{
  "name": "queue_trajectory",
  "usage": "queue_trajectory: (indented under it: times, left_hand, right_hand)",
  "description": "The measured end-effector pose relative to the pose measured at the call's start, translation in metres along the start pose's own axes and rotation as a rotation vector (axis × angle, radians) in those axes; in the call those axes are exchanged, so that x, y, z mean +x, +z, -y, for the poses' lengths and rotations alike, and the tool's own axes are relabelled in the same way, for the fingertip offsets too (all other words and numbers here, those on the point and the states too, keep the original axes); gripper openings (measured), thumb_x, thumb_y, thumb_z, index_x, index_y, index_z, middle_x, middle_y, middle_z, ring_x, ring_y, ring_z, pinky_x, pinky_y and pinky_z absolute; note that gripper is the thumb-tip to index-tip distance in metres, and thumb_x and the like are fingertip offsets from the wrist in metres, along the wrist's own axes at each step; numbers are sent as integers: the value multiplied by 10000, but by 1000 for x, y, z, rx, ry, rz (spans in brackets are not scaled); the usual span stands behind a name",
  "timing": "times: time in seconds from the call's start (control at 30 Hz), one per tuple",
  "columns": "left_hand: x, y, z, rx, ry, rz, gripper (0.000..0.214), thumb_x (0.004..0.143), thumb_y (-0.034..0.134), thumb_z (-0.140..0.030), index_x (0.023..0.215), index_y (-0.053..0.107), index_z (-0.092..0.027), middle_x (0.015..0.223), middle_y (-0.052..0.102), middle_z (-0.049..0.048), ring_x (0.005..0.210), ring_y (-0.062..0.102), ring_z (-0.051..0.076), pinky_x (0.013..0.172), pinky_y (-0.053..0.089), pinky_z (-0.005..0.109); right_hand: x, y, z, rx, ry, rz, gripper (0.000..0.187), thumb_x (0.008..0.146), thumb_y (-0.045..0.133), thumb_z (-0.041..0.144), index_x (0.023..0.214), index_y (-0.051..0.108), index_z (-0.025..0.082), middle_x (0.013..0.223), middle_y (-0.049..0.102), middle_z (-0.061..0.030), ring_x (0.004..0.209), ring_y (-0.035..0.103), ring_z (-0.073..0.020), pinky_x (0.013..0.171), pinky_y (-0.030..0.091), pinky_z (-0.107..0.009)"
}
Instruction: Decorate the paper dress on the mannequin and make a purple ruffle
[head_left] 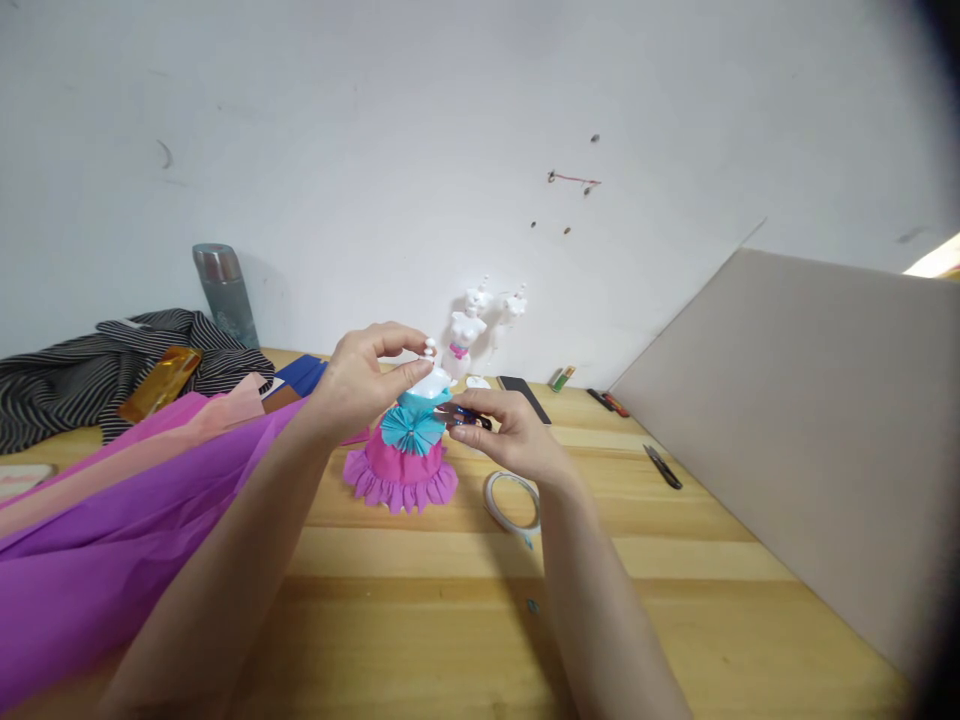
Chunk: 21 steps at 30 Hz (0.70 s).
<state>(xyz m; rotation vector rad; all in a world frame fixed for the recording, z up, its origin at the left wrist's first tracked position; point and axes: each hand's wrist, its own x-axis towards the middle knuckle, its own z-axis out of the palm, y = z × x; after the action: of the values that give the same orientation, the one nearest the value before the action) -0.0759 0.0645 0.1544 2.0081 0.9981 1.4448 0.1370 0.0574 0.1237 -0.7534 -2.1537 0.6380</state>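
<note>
A small white dress-form mannequin (429,386) stands upright in a pink crepe-paper skirt (390,452) with a purple ruffled hem. Its turquoise bodice carries a pleated turquoise fan bow (413,428) at the waist. My left hand (367,375) pinches the white knob at the mannequin's top between thumb and fingers. At the waist's right side, my right hand (510,428) is closed around a small, shiny dark blue tool (471,417). The tool's tip reaches the turquoise paper; its exact kind is hard to make out.
Purple crepe paper (150,540) spreads over the table's left. A tape roll (513,502) lies right of the skirt, with thread snips (662,467) farther right. Behind are another white mannequin (466,330), a phone (525,398) and a flask (225,292). A pale panel (795,420) borders the right.
</note>
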Motion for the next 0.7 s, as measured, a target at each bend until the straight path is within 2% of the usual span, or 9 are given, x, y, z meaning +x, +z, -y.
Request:
queue_trajectory:
  times: [0.13, 0.7]
  left_hand:
    - [0, 0, 0, 1, 19, 0, 175, 754, 657, -319, 851, 704, -181, 991, 720, 87, 944, 634, 224, 882, 474, 384]
    - [-2, 0, -3, 69, 96, -60, 105, 741, 667, -281, 767, 683, -181, 994, 721, 78, 938, 644, 209, 870, 488, 357]
  right_hand:
    - [-1, -1, 1, 9, -47, 9, 260, 836, 665, 384, 996, 718, 185, 863, 732, -58, 744, 628, -158, 689, 487, -289]
    - [0, 2, 3, -14, 3, 16, 249, 838, 660, 357, 976, 717, 157, 784, 697, -44, 680, 570, -138, 635, 446, -265]
